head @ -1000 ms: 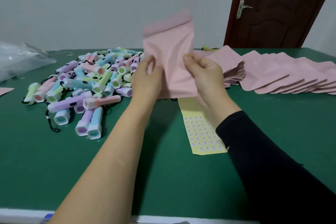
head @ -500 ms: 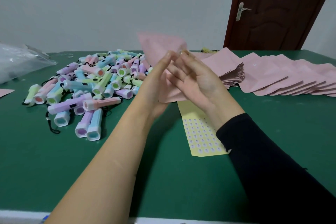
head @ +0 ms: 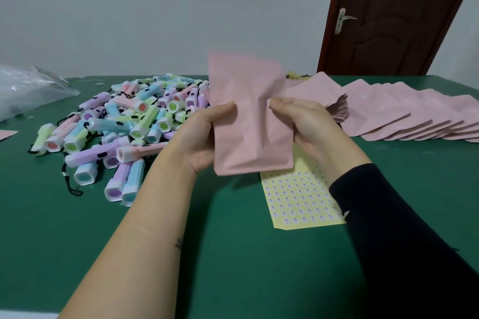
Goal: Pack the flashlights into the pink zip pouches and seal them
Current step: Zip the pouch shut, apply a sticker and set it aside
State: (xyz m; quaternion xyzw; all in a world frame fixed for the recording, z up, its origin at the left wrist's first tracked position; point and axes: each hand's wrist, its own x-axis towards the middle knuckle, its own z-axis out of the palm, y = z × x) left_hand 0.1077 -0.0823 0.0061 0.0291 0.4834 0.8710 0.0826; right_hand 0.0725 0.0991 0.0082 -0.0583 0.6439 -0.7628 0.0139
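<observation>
Pink pouch [head: 248, 121] stands upright above the green table [head: 233, 254] in the head view. The left hand [head: 202, 137] grips its left edge with fingers curled behind, and the right hand [head: 303, 124] pinches its right edge. Half a second ago both palms pressed flat together around it; now they have parted, so its mouth is probably being worked open. Flashlights [head: 134, 121] lie heaped just left, waiting.
</observation>
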